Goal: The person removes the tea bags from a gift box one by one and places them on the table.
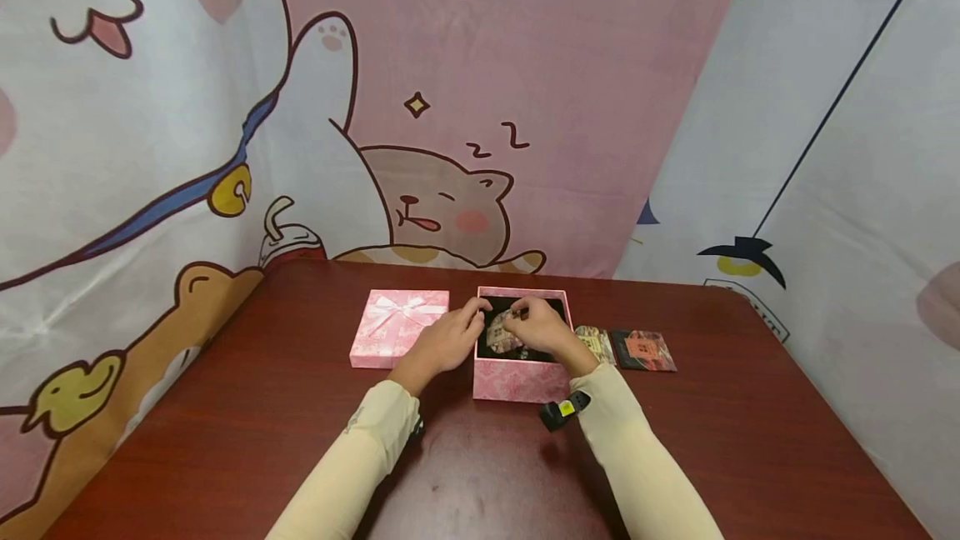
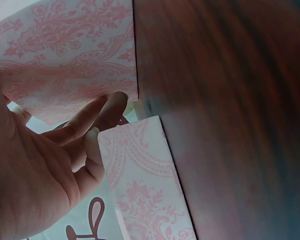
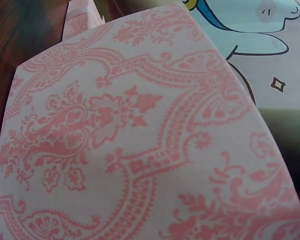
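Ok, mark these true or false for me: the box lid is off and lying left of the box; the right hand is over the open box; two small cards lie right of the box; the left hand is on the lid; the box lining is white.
1. The lid lies left of the pink box: true.
2. The right hand is over the open box, at a small patterned item: true.
3. Two cards lie right of the box: true.
4. The left hand rests on the lid: false; it is at the box's left wall, between lid and box.
5. The box lining is white: false; it looks black.
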Demonstrator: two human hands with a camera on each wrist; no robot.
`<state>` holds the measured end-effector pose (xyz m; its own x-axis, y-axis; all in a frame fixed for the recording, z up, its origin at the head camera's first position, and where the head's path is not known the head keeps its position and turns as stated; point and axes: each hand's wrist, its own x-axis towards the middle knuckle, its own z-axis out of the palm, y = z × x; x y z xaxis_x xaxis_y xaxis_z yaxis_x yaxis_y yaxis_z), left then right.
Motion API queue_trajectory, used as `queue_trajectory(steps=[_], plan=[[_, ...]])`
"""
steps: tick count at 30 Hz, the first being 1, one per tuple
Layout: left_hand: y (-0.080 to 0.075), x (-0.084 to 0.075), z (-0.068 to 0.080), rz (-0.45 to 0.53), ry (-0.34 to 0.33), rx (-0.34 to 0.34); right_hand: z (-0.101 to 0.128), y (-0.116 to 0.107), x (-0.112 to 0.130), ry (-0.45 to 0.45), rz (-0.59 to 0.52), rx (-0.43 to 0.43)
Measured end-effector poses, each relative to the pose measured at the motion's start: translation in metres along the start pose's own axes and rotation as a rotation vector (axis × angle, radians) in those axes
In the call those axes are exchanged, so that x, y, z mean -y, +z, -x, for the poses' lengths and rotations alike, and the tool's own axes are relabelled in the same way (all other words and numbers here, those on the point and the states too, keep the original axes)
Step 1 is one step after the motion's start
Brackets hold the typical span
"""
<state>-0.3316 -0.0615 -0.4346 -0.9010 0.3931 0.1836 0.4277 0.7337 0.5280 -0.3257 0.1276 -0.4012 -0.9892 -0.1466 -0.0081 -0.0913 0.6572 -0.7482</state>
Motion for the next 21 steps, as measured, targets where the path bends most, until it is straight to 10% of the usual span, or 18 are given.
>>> queue_trajectory(steps=[21], plan=[[0.0001, 0.0009, -0.0007, 0.011, -0.019, 0.012, -0.0055, -0.0020, -0.0033, -0.068, 0.102, -0.023]])
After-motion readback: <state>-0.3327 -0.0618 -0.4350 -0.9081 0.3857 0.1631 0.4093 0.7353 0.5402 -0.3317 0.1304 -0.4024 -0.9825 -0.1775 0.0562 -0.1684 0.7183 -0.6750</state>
